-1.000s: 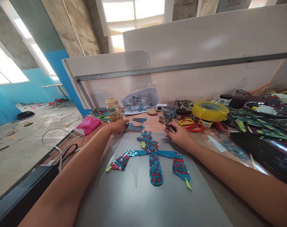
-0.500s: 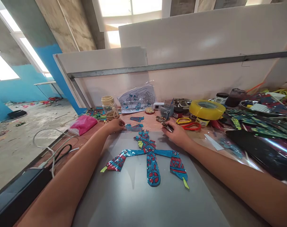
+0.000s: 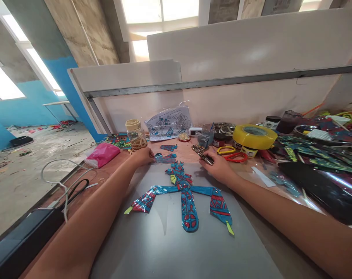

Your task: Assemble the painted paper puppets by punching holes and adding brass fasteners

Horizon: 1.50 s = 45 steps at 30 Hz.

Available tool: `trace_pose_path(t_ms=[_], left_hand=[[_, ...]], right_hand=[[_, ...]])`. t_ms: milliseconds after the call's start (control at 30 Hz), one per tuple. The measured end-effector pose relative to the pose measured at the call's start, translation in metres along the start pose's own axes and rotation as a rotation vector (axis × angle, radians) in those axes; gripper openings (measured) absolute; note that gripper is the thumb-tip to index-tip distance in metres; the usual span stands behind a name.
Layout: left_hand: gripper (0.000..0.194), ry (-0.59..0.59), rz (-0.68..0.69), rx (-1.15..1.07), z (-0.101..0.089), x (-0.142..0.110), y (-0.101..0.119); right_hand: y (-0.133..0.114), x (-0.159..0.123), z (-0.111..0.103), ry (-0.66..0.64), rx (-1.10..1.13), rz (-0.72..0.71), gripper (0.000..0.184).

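Observation:
A flat jointed puppet figure [image 3: 189, 205], painted blue and red with yellow-green hands, lies on a grey translucent board [image 3: 135, 248]. Its arms stretch to both sides, held by shiny round fasteners. My right hand [image 3: 218, 166] is closed around metal hole-punch pliers [image 3: 203, 154], whose jaws point up and left. Beyond the board's far left corner, my left hand [image 3: 143, 157] has its fingers curled together at the left end of a blue-and-red cut piece [image 3: 167, 158]. Its fingertips are too small to show what they pinch. A similar painted piece [image 3: 168, 147] lies just behind.
A jar with cord [image 3: 133, 130], a drawing in clear plastic [image 3: 168, 124] and a dish of beads [image 3: 184, 136] stand at the back. Yellow tape [image 3: 254, 135], red-handled scissors [image 3: 235, 156] and a black sheet [image 3: 318, 186] lie right. A pink bag [image 3: 102, 155] and white cable [image 3: 66, 186] are left.
The whole view has shifted slightly downward. Both hands keep nearly the same places, and the right hand still grips the pliers.

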<state>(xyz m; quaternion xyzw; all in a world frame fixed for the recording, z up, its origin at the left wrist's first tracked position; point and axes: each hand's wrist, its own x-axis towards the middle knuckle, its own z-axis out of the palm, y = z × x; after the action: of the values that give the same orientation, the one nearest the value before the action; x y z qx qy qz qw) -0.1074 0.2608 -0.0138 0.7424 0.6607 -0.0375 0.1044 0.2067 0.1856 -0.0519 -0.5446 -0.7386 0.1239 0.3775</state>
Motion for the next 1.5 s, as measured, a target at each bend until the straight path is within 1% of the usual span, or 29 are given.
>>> trace_pose_path(t_ms=[100,167,233,400,533,600,700,800,900,1000,1100,1133,1167,1233,1300,1333,1400,1467,1500], left_hand=[[0.034,0.039,-0.021,-0.025,0.004,0.001,-0.001],[0.034,0.086,-0.031,-0.039,0.006,0.004,-0.003],[0.035,0.124,-0.020,-0.056,0.007,0.006,-0.004],[0.032,0.129,0.029,-0.099,0.013,0.013,-0.010],[0.032,0.194,0.006,-0.145,0.023,0.019,-0.012],[0.031,0.260,-0.011,-0.177,0.025,0.019,-0.010],[0.024,0.422,-0.018,-0.229,0.022,0.012,-0.002],[0.020,0.591,0.026,-0.270,0.009,0.000,0.010],[0.018,0.672,0.115,-0.308,-0.010,-0.013,0.021],[0.017,0.678,0.202,-0.376,-0.027,-0.029,0.031],[0.029,0.624,0.291,-0.499,-0.031,-0.053,0.045],[0.033,0.581,0.325,-0.574,-0.029,-0.062,0.051],[0.036,0.520,0.360,-0.701,-0.026,-0.071,0.057],[0.033,0.403,0.391,-0.908,-0.016,-0.091,0.069],[0.027,0.337,0.410,-1.010,-0.006,-0.107,0.079],[0.025,0.334,0.423,-1.016,-0.001,-0.114,0.082],[0.021,0.382,0.440,-0.985,0.009,-0.124,0.085],[0.021,0.439,0.434,-0.976,0.020,-0.128,0.085],[0.021,0.432,0.423,-0.999,0.025,-0.129,0.084]], right_hand=[[0.001,0.001,0.000,-0.011,0.000,0.000,0.017],[0.001,0.001,0.000,-0.008,-0.004,0.006,0.018],[0.001,0.001,0.000,-0.002,-0.008,0.017,0.020],[0.000,0.001,0.000,-0.008,-0.003,0.020,0.019],[-0.001,0.001,-0.001,-0.013,-0.005,0.024,0.018],[-0.001,0.001,-0.001,-0.014,-0.008,0.025,0.019],[-0.001,0.001,0.000,-0.015,-0.014,0.020,0.019],[0.000,0.002,0.000,-0.028,-0.021,0.003,0.018],[-0.001,0.001,0.000,-0.049,-0.026,-0.031,0.018],[-0.004,-0.001,-0.001,-0.062,-0.031,-0.056,0.019],[-0.007,-0.004,-0.003,-0.067,-0.030,-0.068,0.018],[-0.007,-0.004,-0.003,-0.067,-0.028,-0.073,0.018],[-0.007,-0.004,-0.003,-0.066,-0.025,-0.077,0.018],[-0.006,-0.004,-0.003,-0.057,-0.017,-0.084,0.018],[-0.005,-0.001,-0.003,-0.033,-0.005,-0.086,0.018],[-0.005,0.001,-0.004,-0.017,0.003,-0.089,0.019],[-0.007,0.004,-0.007,0.014,0.022,-0.104,0.022],[-0.012,0.006,-0.013,0.031,0.036,-0.127,0.025],[-0.016,0.006,-0.017,0.033,0.039,-0.143,0.026]])
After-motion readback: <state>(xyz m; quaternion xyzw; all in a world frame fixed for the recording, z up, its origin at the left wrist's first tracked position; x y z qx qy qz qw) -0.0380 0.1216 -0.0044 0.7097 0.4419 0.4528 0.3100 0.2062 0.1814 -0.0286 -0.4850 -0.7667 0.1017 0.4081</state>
